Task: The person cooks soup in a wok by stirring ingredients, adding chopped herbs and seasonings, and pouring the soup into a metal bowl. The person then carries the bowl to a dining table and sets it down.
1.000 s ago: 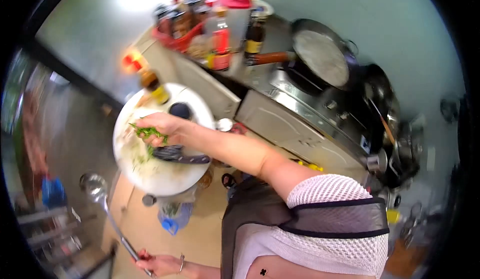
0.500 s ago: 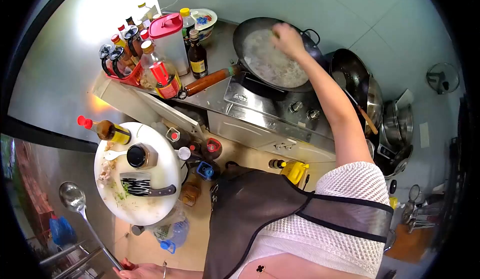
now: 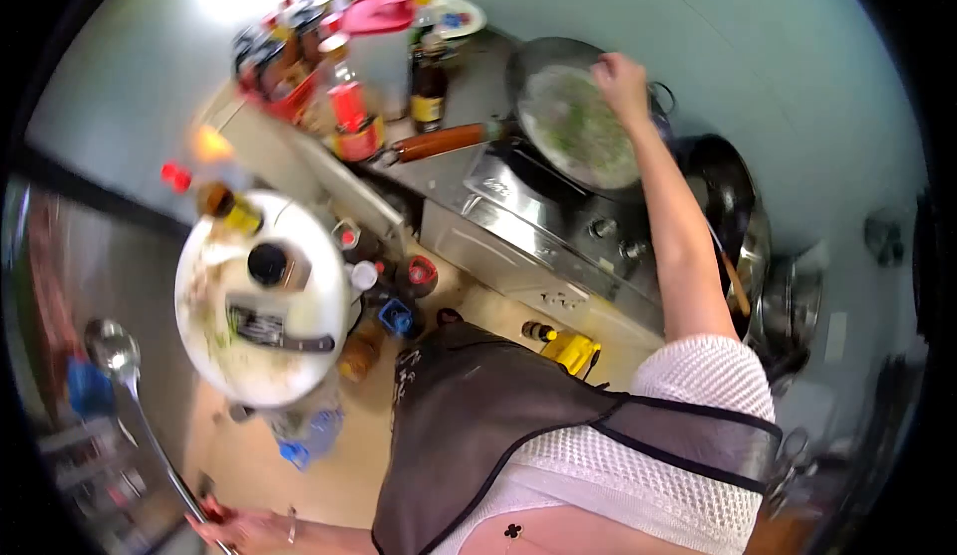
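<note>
My left hand (image 3: pixel 234 527) is closed round the handle of a long metal ladle (image 3: pixel 150 420), whose bowl points up and away at the left. Over the right rim of a wok (image 3: pixel 533 52) hovers my right hand (image 3: pixel 623 82), fingers drawn together; whatever they may hold is hidden. Pale, cloudy liquid with green bits (image 3: pixel 583 132) fills the wok. It sits on the stove (image 3: pixel 538 226), its wooden handle (image 3: pixel 444 142) pointing left.
A round white cutting board (image 3: pixel 269 381) carries a knife (image 3: pixel 309 343), a dark-lidded jar (image 3: pixel 269 264) and a bottle (image 3: pixel 234 208). Sauce bottles (image 3: pixel 349 122) crowd the counter left of the stove. More pans (image 3: pixel 723 176) stand at the right; bottles and a yellow jug (image 3: pixel 570 353) are on the floor.
Green bits now show across the wok's liquid, where it looked pale before. My right hand has closed up more above the rim. The view has shifted, and my left hand still grips the ladle.
</note>
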